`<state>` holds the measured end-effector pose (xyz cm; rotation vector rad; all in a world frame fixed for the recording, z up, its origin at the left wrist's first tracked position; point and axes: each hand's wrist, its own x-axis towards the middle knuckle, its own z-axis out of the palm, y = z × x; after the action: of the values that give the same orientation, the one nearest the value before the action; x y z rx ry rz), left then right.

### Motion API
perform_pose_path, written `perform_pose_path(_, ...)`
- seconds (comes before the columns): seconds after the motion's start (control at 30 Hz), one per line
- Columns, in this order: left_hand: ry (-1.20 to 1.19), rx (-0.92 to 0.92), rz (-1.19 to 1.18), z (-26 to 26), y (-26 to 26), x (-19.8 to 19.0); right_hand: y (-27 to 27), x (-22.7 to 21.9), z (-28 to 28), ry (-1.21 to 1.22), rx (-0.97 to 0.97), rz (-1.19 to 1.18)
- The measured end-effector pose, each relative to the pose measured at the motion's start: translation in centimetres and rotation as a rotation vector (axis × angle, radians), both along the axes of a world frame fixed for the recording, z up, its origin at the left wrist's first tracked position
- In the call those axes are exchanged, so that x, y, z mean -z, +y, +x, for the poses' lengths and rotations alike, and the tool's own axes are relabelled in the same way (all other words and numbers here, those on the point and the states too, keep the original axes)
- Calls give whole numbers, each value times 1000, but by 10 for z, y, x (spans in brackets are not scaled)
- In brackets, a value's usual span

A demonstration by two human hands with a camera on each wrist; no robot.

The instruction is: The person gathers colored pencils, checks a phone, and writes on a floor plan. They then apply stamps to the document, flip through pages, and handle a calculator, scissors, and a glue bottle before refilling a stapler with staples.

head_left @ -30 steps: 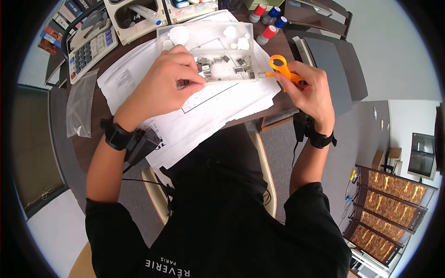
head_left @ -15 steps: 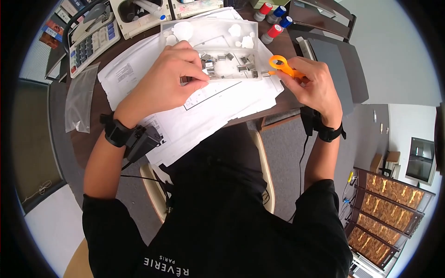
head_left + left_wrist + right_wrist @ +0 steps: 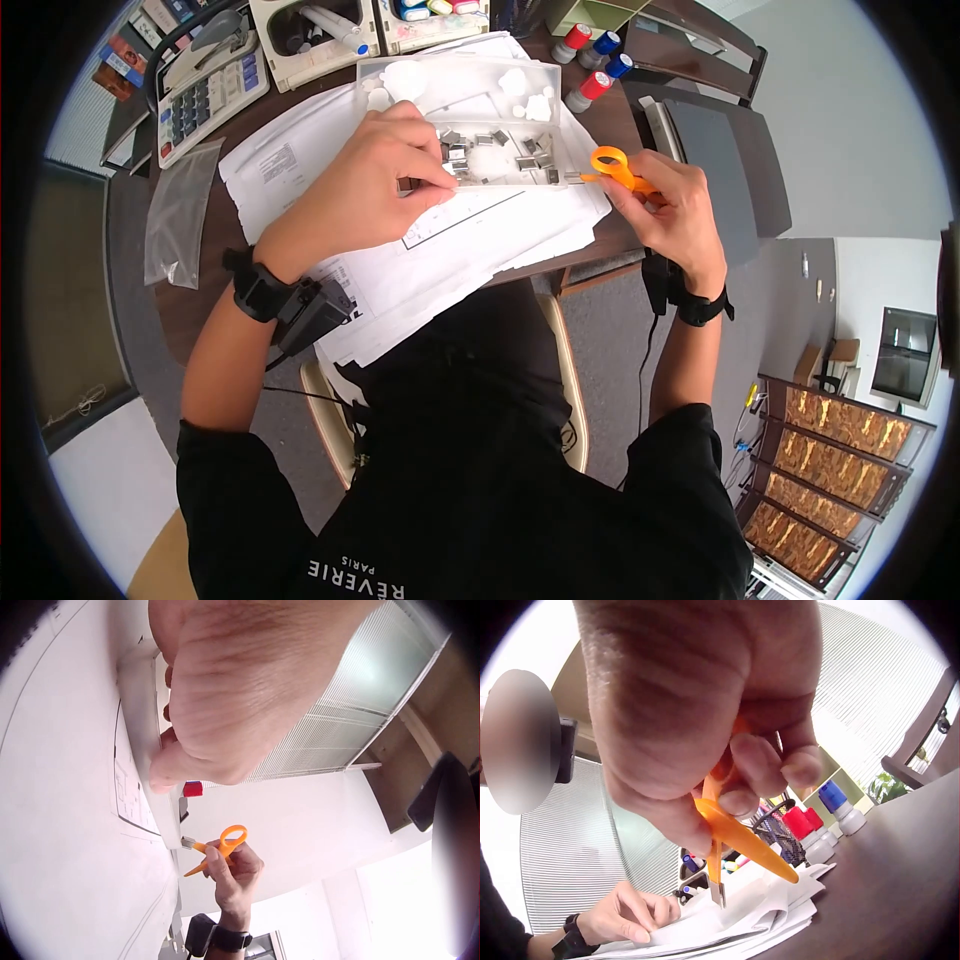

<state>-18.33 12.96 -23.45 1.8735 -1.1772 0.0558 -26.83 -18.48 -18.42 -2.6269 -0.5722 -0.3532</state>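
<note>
A clear plastic box (image 3: 500, 185) with its lid folded back lies on printed papers and holds several small metal clips (image 3: 485, 138). At its left end my left hand (image 3: 385, 175) grips the box's near edge with thumb and fingers. My right hand (image 3: 665, 205), just right of the box, holds an orange scissors-like tool (image 3: 612, 165) by its loops. In the right wrist view a small metal piece (image 3: 718, 894) sits at the tip of one orange arm (image 3: 742, 844), and the two arms stand apart. The left wrist view shows this metal piece (image 3: 187, 842) close to the box's end.
Red- and blue-capped bottles (image 3: 588, 92) stand behind the box at the right. A calculator (image 3: 212, 105), pen holder (image 3: 315, 40) and plastic bag (image 3: 182, 225) lie to the left and back. A dark grey device (image 3: 715, 160) is beyond my right hand.
In the head view, box, papers and both hands appear slightly lower, along with the whole desk. My left hand still grips the box, and my right hand still holds the orange tool beside its end.
</note>
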Motion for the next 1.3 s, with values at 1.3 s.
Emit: perform_pose_path(1.3,377,118,-159,-16,-1,-26,103,40,-11,461,-44,1424)
